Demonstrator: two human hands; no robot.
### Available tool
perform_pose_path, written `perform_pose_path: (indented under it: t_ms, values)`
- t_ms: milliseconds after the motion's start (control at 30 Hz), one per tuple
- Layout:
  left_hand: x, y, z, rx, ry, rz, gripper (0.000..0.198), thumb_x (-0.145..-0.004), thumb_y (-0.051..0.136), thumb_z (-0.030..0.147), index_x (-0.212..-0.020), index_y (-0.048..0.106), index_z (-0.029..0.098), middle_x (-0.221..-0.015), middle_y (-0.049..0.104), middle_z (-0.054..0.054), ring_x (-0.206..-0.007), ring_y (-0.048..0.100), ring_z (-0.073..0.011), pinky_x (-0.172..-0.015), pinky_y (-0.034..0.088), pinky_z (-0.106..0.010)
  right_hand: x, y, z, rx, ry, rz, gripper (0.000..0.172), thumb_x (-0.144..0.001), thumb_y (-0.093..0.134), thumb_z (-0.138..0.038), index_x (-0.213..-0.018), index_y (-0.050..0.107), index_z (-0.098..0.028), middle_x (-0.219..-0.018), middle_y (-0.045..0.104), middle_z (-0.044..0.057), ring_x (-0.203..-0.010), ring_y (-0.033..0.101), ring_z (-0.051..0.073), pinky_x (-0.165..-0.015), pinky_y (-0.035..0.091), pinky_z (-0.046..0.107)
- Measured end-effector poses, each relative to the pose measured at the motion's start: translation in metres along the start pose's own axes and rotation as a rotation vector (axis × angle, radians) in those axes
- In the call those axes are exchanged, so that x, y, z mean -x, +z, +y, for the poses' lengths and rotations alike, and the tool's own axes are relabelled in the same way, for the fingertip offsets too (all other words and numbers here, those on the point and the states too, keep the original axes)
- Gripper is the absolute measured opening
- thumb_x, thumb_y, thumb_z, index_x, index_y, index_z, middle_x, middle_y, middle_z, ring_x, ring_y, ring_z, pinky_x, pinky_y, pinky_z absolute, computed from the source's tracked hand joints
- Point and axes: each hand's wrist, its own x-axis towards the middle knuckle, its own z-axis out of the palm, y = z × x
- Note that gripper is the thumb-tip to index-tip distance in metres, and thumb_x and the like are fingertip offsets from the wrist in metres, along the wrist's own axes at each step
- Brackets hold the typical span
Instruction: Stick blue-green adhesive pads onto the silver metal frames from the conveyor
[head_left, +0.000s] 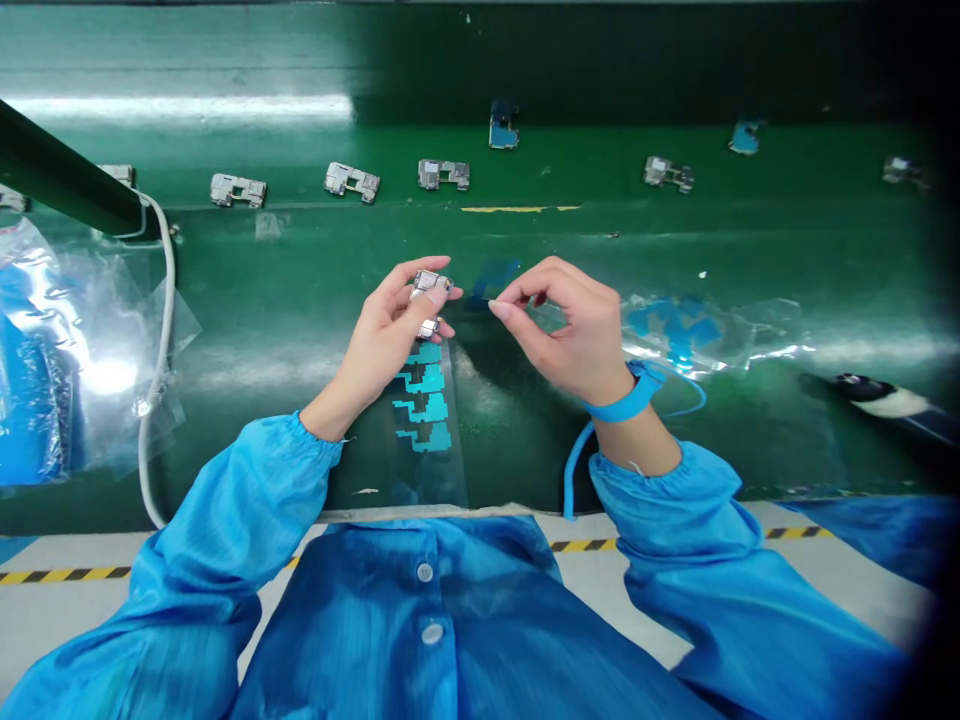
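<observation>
My left hand (390, 320) grips a small circuit board (429, 290) covered with silver metal shields, the thumb lying over its face. To its right, my right hand (562, 315) is closed in a pinch, thumb against forefinger. Whatever the pinch holds is too small to make out. A dark blue translucent film piece (496, 278) shows right beside these fingertips; whether they touch it I cannot tell. Below the board lies a clear strip (448, 475) bearing several turquoise cut-out stickers (431, 408). A blue wrist strap (626, 402) circles my right wrist.
Several similar boards (238, 190) lie in a row across the green bench (315, 270); a few show blue faces (503, 126). Left are plastic bags (45, 380) and a white cable (166, 290). Right are a clear bag with blue pieces (679, 325) and a black-and-white tool (885, 398).
</observation>
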Motion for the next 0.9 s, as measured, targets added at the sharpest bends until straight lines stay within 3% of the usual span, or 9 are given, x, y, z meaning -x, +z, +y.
perform_pose_path:
  t_ms: [100, 267, 467, 633, 900]
  values:
    - [-0.002, -0.004, -0.001, 0.095, -0.092, -0.015, 0.038, -0.109, 0.065, 0.04, -0.145, 0.061, 0.028, -0.133, 0.082, -0.007, -0.092, 0.081, -0.0155, -0.084, 0.064, -0.028, 0.001, 0.001, -0.001, -0.13, 0.122, 0.024, 0.033, -0.102, 0.078, -0.057, -0.089, 0.073, -0.027, -0.084, 0.073, 0.004, -0.074, 0.062, 0.021, -0.071, 0.054, 0.04]
    - [-0.002, -0.009, -0.003, -0.018, -0.014, -0.038, 0.036, -0.107, 0.072, 0.048, -0.135, 0.064, 0.026, -0.138, 0.081, -0.008, -0.097, 0.081, -0.016, -0.076, 0.063, -0.024, 0.004, 0.006, -0.002, -0.35, 0.286, -0.077, 0.038, -0.096, 0.085, -0.061, -0.089, 0.074, -0.025, -0.083, 0.071, 0.002, -0.07, 0.059, 0.017, -0.065, 0.05, 0.034]
    - [0.001, -0.006, 0.002, 0.044, -0.034, -0.05, 0.047, -0.102, 0.079, 0.046, -0.142, 0.062, 0.029, -0.118, 0.082, -0.005, -0.1, 0.084, -0.0217, -0.08, 0.07, -0.031, 0.005, 0.009, -0.008, -0.386, 0.288, -0.148, 0.043, -0.095, 0.084, -0.066, -0.088, 0.075, -0.024, -0.081, 0.07, 0.001, -0.071, 0.058, 0.017, -0.065, 0.049, 0.032]
    - [0.002, -0.002, 0.004, 0.062, -0.069, -0.089, 0.038, -0.104, 0.075, 0.051, -0.134, 0.069, 0.027, -0.107, 0.081, -0.003, -0.092, 0.083, -0.02, -0.083, 0.073, -0.034, 0.008, 0.011, -0.011, -0.373, 0.252, -0.181, 0.036, -0.099, 0.082, -0.058, -0.089, 0.074, -0.024, -0.081, 0.07, 0.001, -0.072, 0.058, 0.016, -0.067, 0.049, 0.032]
    - [0.005, 0.004, 0.009, 0.04, -0.142, -0.108, 0.041, -0.11, 0.057, 0.058, -0.133, 0.069, 0.026, -0.118, 0.081, -0.005, -0.095, 0.084, -0.0207, -0.082, 0.073, -0.034, 0.011, 0.015, -0.012, -0.401, 0.279, -0.275, 0.036, -0.1, 0.081, -0.055, -0.089, 0.069, -0.024, -0.087, 0.072, 0.001, -0.073, 0.059, 0.016, -0.069, 0.051, 0.033]
